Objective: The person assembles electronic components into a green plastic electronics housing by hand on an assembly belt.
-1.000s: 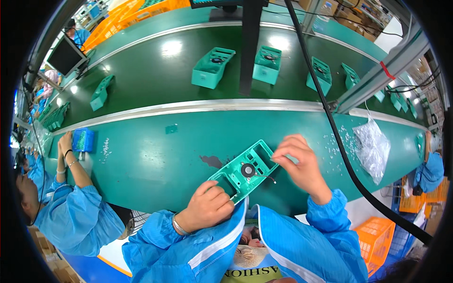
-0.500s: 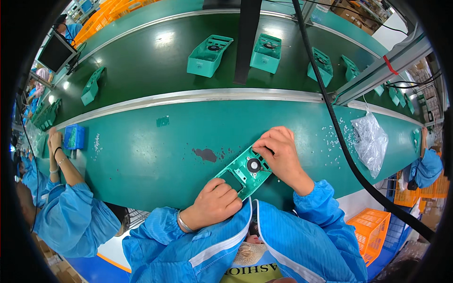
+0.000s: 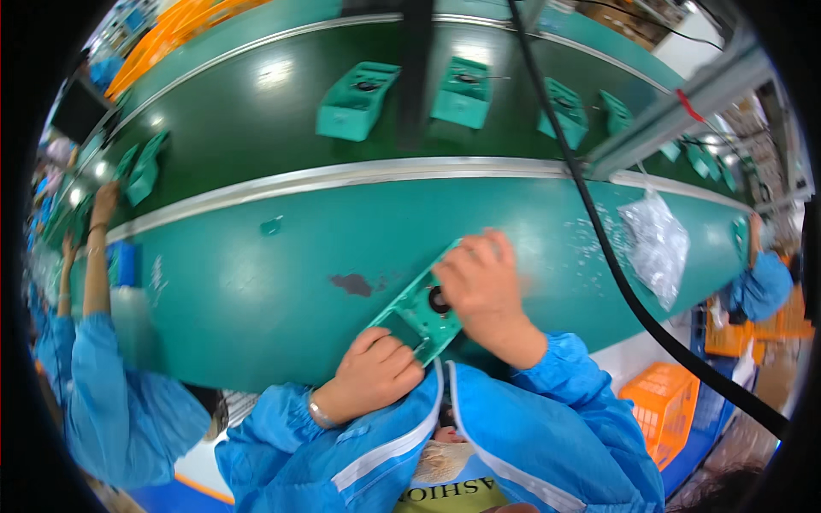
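A shallow green plastic housing (image 3: 430, 327) lies tilted just above or on the near edge of the bench, in front of my chest. A round black part (image 3: 439, 299), like a small speaker or fan, sits inside it. My left hand (image 3: 378, 379) grips the housing's near left end, its fingers curled over the rim. Over the far right end, my right hand (image 3: 484, 286) is closed with bent fingers. Its fingertips are slightly blurred and its thumb is hidden, so any small part in it cannot be seen.
Similar green housings (image 3: 357, 101) stand on the dark belt (image 3: 231, 128) beyond a metal rail. A clear bag (image 3: 657, 244) and scattered small pieces lie right; a black cable (image 3: 611, 239) crosses there. A co-worker's arm (image 3: 97, 265) reaches over at left near a blue bin (image 3: 126, 263).
My right hand has gone from pinching the housing's far corner to curling over its end, partly covering the round part. The view has shifted slightly. The co-worker at left now reaches toward the belt.
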A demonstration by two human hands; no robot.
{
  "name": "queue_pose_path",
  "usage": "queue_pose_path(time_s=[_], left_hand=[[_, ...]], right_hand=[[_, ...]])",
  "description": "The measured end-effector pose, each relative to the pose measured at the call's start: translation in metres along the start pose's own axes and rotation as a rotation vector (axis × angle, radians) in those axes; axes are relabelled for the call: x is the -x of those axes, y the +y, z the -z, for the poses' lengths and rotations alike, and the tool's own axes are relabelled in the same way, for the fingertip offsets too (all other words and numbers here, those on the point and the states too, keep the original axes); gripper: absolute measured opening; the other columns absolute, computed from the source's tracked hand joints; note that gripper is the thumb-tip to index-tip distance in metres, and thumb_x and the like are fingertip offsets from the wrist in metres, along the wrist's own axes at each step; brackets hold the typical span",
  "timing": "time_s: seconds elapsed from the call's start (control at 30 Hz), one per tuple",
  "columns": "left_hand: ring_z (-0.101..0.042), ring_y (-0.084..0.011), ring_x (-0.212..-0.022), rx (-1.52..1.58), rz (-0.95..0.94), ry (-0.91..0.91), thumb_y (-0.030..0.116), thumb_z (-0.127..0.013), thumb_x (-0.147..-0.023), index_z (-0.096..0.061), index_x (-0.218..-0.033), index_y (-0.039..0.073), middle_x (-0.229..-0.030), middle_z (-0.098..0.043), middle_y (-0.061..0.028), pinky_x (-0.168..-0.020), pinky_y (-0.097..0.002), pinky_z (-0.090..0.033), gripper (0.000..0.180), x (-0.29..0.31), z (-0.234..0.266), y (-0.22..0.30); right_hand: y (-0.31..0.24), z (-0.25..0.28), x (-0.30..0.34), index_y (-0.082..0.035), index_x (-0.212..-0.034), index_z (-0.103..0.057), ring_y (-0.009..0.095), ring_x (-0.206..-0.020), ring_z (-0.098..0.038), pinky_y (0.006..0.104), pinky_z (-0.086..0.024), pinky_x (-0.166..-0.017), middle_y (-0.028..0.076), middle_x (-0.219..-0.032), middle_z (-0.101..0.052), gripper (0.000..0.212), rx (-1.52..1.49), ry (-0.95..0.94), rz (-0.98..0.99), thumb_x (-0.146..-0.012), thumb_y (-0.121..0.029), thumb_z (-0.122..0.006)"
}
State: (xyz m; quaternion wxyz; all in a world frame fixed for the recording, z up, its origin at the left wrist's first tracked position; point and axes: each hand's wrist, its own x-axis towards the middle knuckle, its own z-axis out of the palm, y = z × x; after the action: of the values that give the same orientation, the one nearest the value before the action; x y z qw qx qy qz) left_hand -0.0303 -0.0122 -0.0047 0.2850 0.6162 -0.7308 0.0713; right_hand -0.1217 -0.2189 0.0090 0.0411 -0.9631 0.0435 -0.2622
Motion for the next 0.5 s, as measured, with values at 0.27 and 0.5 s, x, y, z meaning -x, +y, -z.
queue_pose_path(time_s=[0.27, 0.5], left_hand=[[-0.057, -0.0198, -0.082, -0.044, 0.055, -0.098, 0.015, -0.066, -0.076, -0.059, -0.083, 0.015, -0.08, -0.052, -0.0018, -0.094, -0.0425, -0.047, 0.01, 0.006, 0.0, 0.001], [-0.057, -0.0211, -0.081, -0.05, 0.045, -0.077, 0.013, -0.068, -0.076, -0.057, -0.083, 0.014, -0.08, -0.053, -0.0025, -0.092, -0.044, -0.046, 0.013, 0.001, -0.004, -0.002]], right_hand=[[-0.004, -0.003, 0.009, -0.002, -0.095, -0.07, 0.03, -0.113, -0.056, 0.0556, -0.039, -0.112, 0.008, -0.098, -0.06, 0.022, 0.03, -0.109, 0.027, -0.077, -0.015, -0.067], [0.003, 0.004, 0.023, -0.007, -0.115, -0.073, 0.029, -0.117, -0.055, 0.0577, -0.032, -0.118, 0.006, -0.106, -0.062, 0.035, -0.124, -0.153, -0.098, -0.081, -0.013, -0.069]])
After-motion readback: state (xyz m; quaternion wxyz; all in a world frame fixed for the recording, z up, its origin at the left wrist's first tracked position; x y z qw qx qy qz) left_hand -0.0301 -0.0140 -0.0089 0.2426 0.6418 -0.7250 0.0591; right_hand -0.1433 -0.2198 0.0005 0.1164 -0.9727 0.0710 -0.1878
